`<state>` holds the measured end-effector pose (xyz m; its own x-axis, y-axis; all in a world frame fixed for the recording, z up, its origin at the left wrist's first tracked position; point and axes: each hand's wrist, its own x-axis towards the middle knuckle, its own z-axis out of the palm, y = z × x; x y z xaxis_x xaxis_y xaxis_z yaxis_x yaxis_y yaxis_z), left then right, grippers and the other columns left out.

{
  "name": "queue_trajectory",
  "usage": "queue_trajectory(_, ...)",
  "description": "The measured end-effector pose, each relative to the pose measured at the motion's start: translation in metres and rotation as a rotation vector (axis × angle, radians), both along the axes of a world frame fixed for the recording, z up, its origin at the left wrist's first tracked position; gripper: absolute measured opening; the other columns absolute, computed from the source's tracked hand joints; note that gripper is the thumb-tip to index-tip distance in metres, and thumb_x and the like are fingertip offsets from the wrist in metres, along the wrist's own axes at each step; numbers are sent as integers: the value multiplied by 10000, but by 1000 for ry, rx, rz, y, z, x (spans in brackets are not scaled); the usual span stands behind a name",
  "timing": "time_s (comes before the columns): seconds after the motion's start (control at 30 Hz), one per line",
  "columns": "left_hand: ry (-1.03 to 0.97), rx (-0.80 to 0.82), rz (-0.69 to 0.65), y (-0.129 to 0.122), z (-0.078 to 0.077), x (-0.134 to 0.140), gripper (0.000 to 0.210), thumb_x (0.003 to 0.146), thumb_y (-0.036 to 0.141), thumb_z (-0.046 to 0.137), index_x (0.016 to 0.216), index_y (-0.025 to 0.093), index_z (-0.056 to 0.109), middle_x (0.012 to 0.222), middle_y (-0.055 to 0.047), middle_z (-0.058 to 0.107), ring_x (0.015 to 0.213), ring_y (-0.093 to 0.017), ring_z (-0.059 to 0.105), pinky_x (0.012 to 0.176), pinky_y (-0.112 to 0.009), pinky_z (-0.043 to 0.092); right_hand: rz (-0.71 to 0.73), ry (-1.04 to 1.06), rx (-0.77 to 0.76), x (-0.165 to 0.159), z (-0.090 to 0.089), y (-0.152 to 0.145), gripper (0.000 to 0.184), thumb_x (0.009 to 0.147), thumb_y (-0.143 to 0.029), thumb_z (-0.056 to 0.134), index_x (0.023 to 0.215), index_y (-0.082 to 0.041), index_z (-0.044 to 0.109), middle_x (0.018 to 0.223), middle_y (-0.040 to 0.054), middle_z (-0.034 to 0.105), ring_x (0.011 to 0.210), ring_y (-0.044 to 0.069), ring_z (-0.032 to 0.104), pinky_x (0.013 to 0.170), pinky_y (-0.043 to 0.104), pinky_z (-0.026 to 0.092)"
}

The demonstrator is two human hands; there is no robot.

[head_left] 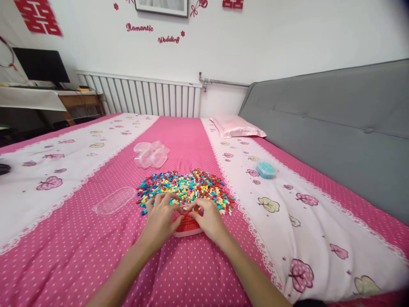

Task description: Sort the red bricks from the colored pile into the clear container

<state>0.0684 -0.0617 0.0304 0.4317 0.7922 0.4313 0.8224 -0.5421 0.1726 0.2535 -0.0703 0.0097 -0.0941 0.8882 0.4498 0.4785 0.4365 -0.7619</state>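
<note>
Red pieces [187,225] lie in a clear container [188,233] at the near edge of the mixed pile [188,183]. They should be light, stiff, slightly slippery (plastic, I judge), best taken by their sides. Left hand [162,215] and right hand [207,216] curve over them; whether they pinch any piece, I cannot tell.

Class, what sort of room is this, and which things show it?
Probably a bedroom: a pink pillow lies on a wide bed beside a padded grey headboard.
</note>
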Motion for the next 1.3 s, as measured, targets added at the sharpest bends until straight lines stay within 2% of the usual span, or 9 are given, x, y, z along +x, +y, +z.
queue_trajectory(0.17,90,18,9,-2,12,8,186,804,128,687,717,267,776,1202,-74,679,1207,-360,500,1050,-626,315,-87,3,12,8,4,0,218,799,-27,726,807,-245,738,855,5,735,832,218,666,819,346,482)
queue_trajectory(0.3,168,11,9,-3,22,23,234,793,73,666,643,231,751,1132,-97,704,1167,-363,530,1051,-652,321,-107,-2,18,16,8,-3,223,805,-25,725,827,-247,731,833,-9,720,809,208,659,789,330,477)
queue_trajectory(0.43,218,2,22,-1,23,34,278,821,53,636,621,218,735,1072,-99,720,1122,-342,565,1066,-668,309,-123,-20,29,21,6,-8,225,800,-15,732,802,-239,710,824,-11,711,810,207,651,806,332,469)
queue_trajectory(0.6,273,15,41,2,17,37,283,838,24,589,691,202,752,1046,-111,727,1138,-349,572,1088,-668,285,-141,-58,26,27,5,-11,202,825,-47,731,812,-246,699,835,-10,707,833,215,641,828,351,447)
queue_trajectory(0.77,335,21,49,1,18,37,290,850,39,584,694,211,758,1058,-108,731,1151,-357,567,1096,-671,283,-144,-133,1,26,11,-13,211,852,-42,710,867,-250,681,870,-18,709,880,217,625,865,355,400)
queue_trajectory(1.0,390,-41,78,1,26,40,254,861,53,611,743,184,793,1109,-140,741,1171,-379,590,1106,-713,270,-102,-296,-40,12,19,-21,209,956,-42,582,989,-238,645,992,-11,723,953,209,587,915,374,299)
queue_trajectory(1.3,436,-118,104,-1,37,39,292,901,63,611,743,219,801,1154,-107,748,1211,-362,589,1133,-711,226,-103,-423,-67,0,12,-18,170,999,-91,533,1023,-230,628,1003,-7,720,973,196,585,911,358,271)
